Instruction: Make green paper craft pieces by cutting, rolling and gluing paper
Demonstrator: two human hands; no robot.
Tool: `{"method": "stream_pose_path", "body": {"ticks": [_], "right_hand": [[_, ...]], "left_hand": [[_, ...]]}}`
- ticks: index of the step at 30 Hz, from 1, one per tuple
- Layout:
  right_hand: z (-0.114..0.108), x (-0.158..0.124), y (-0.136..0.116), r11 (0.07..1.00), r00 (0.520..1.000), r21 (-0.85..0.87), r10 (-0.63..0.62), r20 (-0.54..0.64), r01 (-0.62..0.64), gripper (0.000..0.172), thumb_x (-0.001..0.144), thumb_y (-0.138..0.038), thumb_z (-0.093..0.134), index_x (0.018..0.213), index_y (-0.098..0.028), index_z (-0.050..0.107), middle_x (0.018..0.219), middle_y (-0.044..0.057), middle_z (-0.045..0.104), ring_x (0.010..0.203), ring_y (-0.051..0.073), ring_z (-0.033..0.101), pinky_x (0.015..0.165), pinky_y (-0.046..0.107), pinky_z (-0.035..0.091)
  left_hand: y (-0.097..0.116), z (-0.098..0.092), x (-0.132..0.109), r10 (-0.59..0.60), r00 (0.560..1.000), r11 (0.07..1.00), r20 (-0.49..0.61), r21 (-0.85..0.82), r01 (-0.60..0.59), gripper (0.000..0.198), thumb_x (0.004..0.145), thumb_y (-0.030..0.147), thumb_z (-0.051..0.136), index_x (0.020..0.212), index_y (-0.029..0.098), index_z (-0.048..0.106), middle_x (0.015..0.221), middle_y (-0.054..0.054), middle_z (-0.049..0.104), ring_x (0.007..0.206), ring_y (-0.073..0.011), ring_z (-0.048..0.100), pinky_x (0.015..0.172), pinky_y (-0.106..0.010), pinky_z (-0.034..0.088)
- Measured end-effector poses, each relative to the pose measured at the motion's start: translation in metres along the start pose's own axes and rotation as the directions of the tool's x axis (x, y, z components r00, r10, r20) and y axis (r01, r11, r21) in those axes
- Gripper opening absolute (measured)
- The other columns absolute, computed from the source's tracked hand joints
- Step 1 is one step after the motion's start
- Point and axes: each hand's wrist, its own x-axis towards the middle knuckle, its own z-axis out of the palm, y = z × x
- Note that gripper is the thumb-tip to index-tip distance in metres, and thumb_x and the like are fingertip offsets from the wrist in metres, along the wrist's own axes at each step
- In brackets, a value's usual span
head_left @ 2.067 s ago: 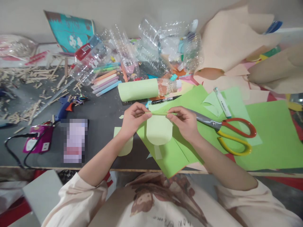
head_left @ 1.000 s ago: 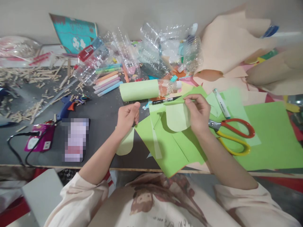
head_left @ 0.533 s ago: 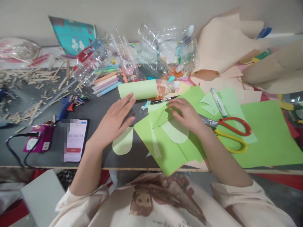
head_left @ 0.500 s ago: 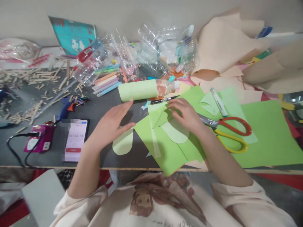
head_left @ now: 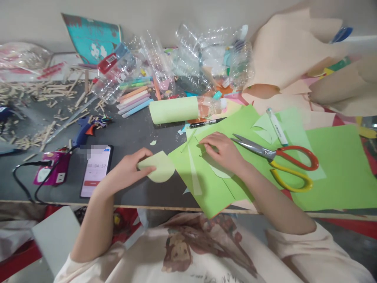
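Note:
Between the thumb and fingers of my left hand (head_left: 131, 169) is a pale green paper piece (head_left: 161, 167) with a rounded end. Over the bright green sheet (head_left: 212, 196), my right hand (head_left: 220, 151) has its thumb and forefinger close together; what they hold, if anything, is too small to tell. Beneath that hand lies another pale green cutout (head_left: 220, 171), partly hidden. Scissors (head_left: 265, 152) with red and yellow handles rest to the right, blades apart. A bottle wrapped in pale green paper (head_left: 175, 110) lies behind my hands, beside a black pen (head_left: 206, 123).
A phone (head_left: 96, 171) and a purple power adapter (head_left: 53, 169) lie at the left, near a blue glue gun (head_left: 82, 131). Clear plastic bottles (head_left: 188, 63) are heaped at the back. A white marker (head_left: 277, 127) lies on paper at the right.
My left hand has moved down and left and taken hold of the pale green piece, which is now lifted and turned. My right hand has shifted slightly down and left.

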Motion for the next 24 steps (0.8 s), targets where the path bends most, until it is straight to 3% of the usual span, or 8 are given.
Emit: {"method": "stream_pose_path", "body": {"ticks": [3,5,9,14,16,19,22,24], "right_hand": [[-0.002,0.000,-0.002,0.998,0.998,0.054,0.019,-0.064,-0.015,0.024,0.090,-0.020,0.046,0.087,-0.021,0.069,0.083,0.007,0.075,0.077,0.022,0.065,0.074,0.039,0.049],[-0.001,0.000,-0.004,0.993,1.000,0.118,0.005,-0.017,-0.003,0.019,0.089,-0.029,0.052,0.085,-0.022,0.070,0.081,0.007,0.075,0.076,0.023,0.065,0.073,0.038,0.050],[0.002,-0.004,-0.012,0.945,0.995,0.323,0.011,0.101,-0.043,0.031,0.072,-0.053,0.072,0.085,-0.025,0.071,0.098,0.008,0.074,0.099,0.028,0.065,0.088,0.042,0.050],[0.004,-0.005,-0.018,0.683,0.935,0.670,0.353,0.047,-0.291,0.033,0.080,-0.056,0.062,0.086,-0.024,0.068,0.083,0.005,0.071,0.082,0.021,0.066,0.075,0.036,0.056],[0.003,-0.002,-0.017,0.557,0.862,0.748,0.505,0.038,-0.360,0.034,0.076,-0.057,0.066,0.081,-0.023,0.065,0.073,0.003,0.068,0.065,0.018,0.062,0.057,0.031,0.054],[-0.001,0.002,-0.011,0.461,0.784,0.792,0.620,0.035,-0.400,0.040,0.071,-0.061,0.067,0.072,-0.022,0.061,0.060,0.001,0.063,0.045,0.012,0.050,0.040,0.027,0.041],[-0.003,0.004,-0.008,0.469,0.761,0.787,0.649,0.002,-0.402,0.046,0.072,-0.066,0.063,0.064,-0.022,0.059,0.054,0.001,0.060,0.039,0.010,0.043,0.037,0.027,0.033],[-0.004,0.005,-0.008,0.477,0.764,0.780,0.645,0.002,-0.406,0.047,0.071,-0.066,0.063,0.060,-0.022,0.057,0.053,0.002,0.061,0.039,0.010,0.043,0.037,0.027,0.033]], "left_hand": [[0.012,0.014,0.016,0.014,0.955,0.926,-0.296,-0.357,-0.124,0.029,0.071,0.044,0.069,0.079,0.020,0.057,0.072,0.001,0.061,0.064,-0.0143,0.057,0.058,-0.023,0.045],[0.024,0.029,0.031,-0.019,0.928,0.785,-0.371,-0.581,-0.217,0.035,0.072,0.047,0.070,0.090,0.019,0.058,0.076,-0.001,0.065,0.067,-0.0156,0.061,0.059,-0.024,0.048],[0.054,0.056,0.059,0.083,0.987,0.644,-0.134,-0.749,-0.156,0.040,0.075,0.053,0.067,0.091,0.017,0.060,0.070,-0.003,0.067,0.061,-0.0174,0.064,0.052,-0.026,0.051],[0.064,0.066,0.069,0.265,0.964,0.766,0.013,-0.610,-0.203,0.038,0.084,0.055,0.055,0.075,0.018,0.059,0.058,-0.001,0.062,0.048,-0.0143,0.058,0.044,-0.026,0.048],[0.055,0.059,0.070,0.293,0.953,0.828,-0.083,-0.476,-0.296,0.042,0.090,0.053,0.045,0.070,0.019,0.059,0.056,0.000,0.060,0.050,-0.0140,0.059,0.049,-0.027,0.049],[0.038,0.036,0.071,0.222,0.899,0.897,-0.377,-0.282,-0.340,0.034,0.089,0.046,0.050,0.069,0.020,0.059,0.062,0.000,0.062,0.053,-0.0113,0.057,0.054,-0.025,0.046],[0.023,-0.002,0.066,0.075,0.803,0.931,-0.591,-0.247,-0.269,0.022,0.084,0.037,0.053,0.072,0.020,0.058,0.068,0.001,0.062,0.057,-0.0101,0.056,0.061,-0.025,0.045],[0.009,-0.031,0.057,-0.043,0.773,0.979,-0.633,-0.182,-0.095,0.018,0.079,0.037,0.054,0.080,0.020,0.060,0.076,-0.001,0.064,0.065,-0.0139,0.058,0.068,-0.029,0.047]]}}
